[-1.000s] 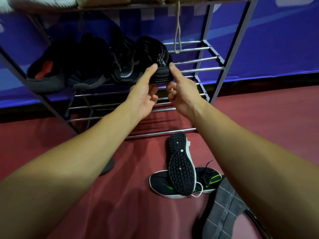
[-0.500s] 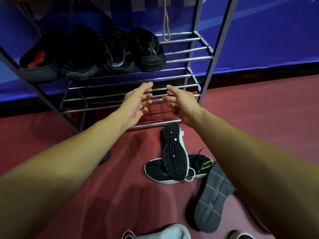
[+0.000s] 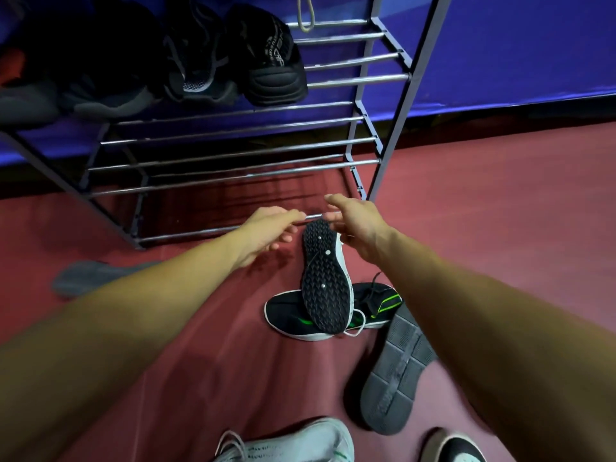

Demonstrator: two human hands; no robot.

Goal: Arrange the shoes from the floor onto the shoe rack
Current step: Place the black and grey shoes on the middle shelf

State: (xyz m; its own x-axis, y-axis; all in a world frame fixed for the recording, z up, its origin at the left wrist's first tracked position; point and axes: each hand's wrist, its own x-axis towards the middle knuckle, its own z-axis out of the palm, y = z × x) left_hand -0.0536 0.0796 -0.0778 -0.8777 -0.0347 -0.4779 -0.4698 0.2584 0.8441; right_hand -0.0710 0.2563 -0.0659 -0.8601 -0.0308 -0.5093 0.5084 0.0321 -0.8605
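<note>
Your left hand (image 3: 266, 235) and right hand (image 3: 356, 225) flank the toe of the upturned shoe (image 3: 325, 281), fingers loose, holding nothing; it lies across its mate (image 3: 290, 318) on the floor (image 3: 500, 211).

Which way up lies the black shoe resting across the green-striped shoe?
Upside down: the black shoe shows its studded tread to the camera, one end resting on the green-striped shoe.

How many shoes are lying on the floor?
6: sole-up black shoe across the green-striped shoe, grey sole-up shoe right, grey shoe left, white shoe and black-white shoe at the bottom edge. More may be hidden.
</note>
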